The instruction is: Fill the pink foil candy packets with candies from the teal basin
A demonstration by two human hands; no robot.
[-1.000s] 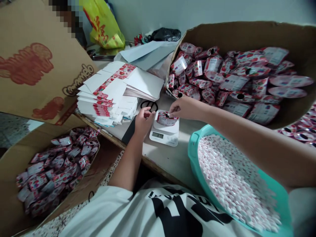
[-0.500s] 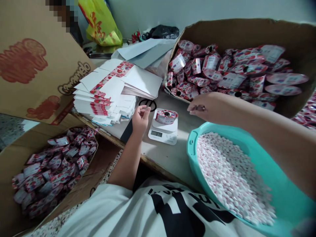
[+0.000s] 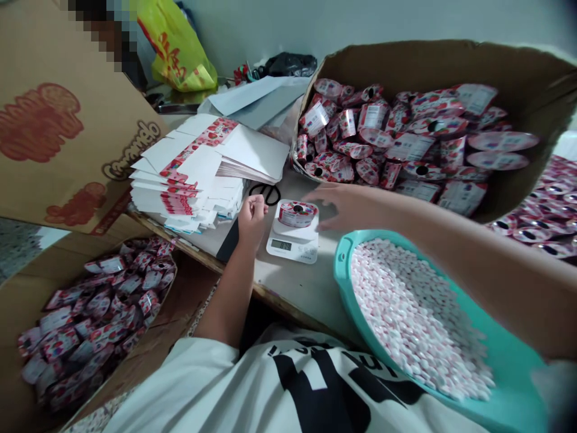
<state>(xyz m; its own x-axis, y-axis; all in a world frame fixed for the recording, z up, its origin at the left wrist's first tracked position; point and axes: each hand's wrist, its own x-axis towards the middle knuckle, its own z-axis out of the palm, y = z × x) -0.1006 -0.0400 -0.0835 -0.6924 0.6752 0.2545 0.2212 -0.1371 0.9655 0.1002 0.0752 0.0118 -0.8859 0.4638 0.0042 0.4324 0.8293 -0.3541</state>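
A small round red-and-white container (image 3: 296, 213) stands on a white digital scale (image 3: 292, 243) on the table. My left hand (image 3: 251, 216) rests just left of the scale, fingers curled loosely, with nothing visible in it. My right hand (image 3: 339, 204) hovers right of the container, blurred by motion, fingers extended toward it. Below my right forearm, a teal basin (image 3: 345, 261) holds many small white and pink candies (image 3: 406, 313).
A big cardboard box (image 3: 518, 72) of the same containers fills the back right. Another box (image 3: 90, 313) of them sits low at left. Stacked flat white cartons (image 3: 198, 168) and black scissors (image 3: 265, 192) lie behind the scale. Another person is at the top left.
My right hand left the container, drew back over the basin, then swung back toward the container. My left hand stayed beside the scale.
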